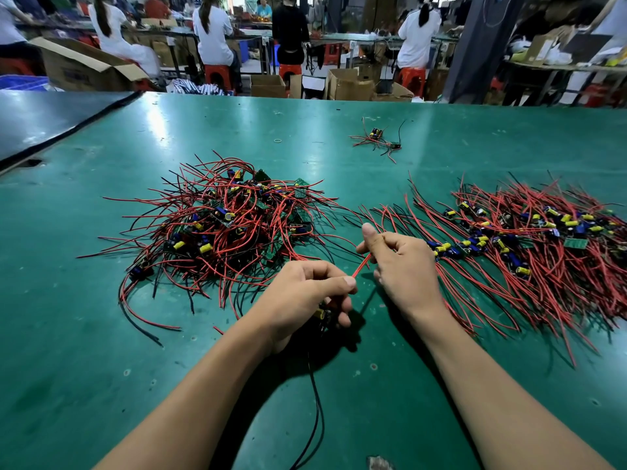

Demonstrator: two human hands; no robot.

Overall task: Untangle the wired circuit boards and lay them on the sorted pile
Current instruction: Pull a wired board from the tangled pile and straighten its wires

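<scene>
Closest to us, two thin black leads (315, 412) trail from our left hand (305, 293) toward six o'clock across the green-matted worktop (101, 351). That left grip is closed round a small circuit board with a yellow capacitor (319, 313), mostly hidden under the curled fingers. From the thumb tip a short red insulated wire (361, 266) runs taut toward one o'clock into our right hand (403, 266). The right grip is closed on it too, pinching it between thumb and forefinger as far as we can tell. So the circuit board is up off the worktop, in hand, between the two piles.

At ten o'clock sits the tangled heap of red and black wires and green boards (230, 218). At two to three o'clock lies the sorted pile (529, 239), its wires combed roughly one way and its boards in a band. Out at twelve o'clock a small stray cluster of wired boards (375, 139) lies well apart.

We reckon we're straightening the red wire before laying the piece down. To do it well, we hold the board itself firmly and slide the right grip along the wire, never yanking, since a hard pull could strain the joint. The black leads look free of the tangled heap. Then we set the board in line with that band, wires pointing the same way.
</scene>
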